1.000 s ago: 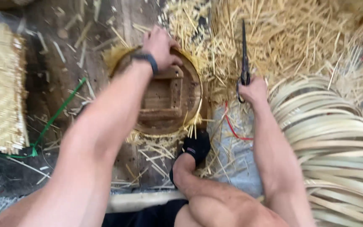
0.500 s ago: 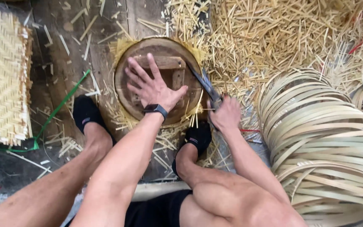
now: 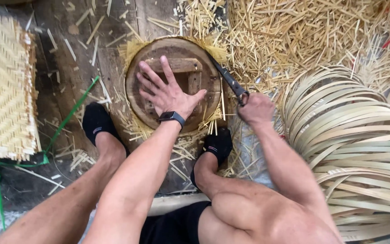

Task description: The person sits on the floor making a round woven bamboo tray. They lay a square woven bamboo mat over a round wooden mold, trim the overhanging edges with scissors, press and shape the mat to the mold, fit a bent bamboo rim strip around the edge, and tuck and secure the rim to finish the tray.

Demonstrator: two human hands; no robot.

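A seated person presses the left hand [image 3: 168, 92], fingers spread flat, on a round wooden form [image 3: 173, 83] at upper centre of the frame, while the right hand [image 3: 256, 108] is clenched around the handle of dark shears [image 3: 229, 81] whose blades meet the form's right rim over a fringe of straw ends [image 3: 132, 49]. With the blades so near the spread fingers, a slip could likely nick the hand. Should the form shift on the plank floor [image 3: 59, 81], the cut might run uneven.
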